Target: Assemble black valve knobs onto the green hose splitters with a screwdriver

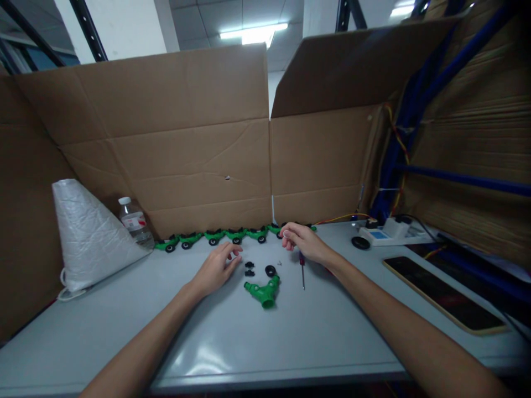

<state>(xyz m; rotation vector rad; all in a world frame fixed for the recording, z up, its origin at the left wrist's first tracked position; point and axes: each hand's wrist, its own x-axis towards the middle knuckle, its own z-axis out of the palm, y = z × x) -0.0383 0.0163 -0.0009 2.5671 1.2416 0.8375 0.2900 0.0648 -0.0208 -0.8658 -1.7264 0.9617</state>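
Note:
My left hand [218, 267] rests low over the table with its fingers apart and nothing in them. Just right of its fingertips lie two small black parts, a rear one [249, 265] and a front one [249, 273]. A black ring [270, 271] lies behind a green Y-shaped hose fitting [266, 294], whose wide opening faces me. Tiny pieces [279, 263] sit behind the ring, too small to name. My right hand [302, 241] is raised slightly, fingers curled together; anything in them is hidden. Below it is a screwdriver [302, 271], lying with its tip toward me.
Along the cardboard wall [199, 166] runs a row of several green fittings with black parts [213, 237]. A silvery bag [93, 237] and a water bottle [135, 221] stand left. At right are a power strip [384, 235], a black disc [360, 242] and a phone [443, 293].

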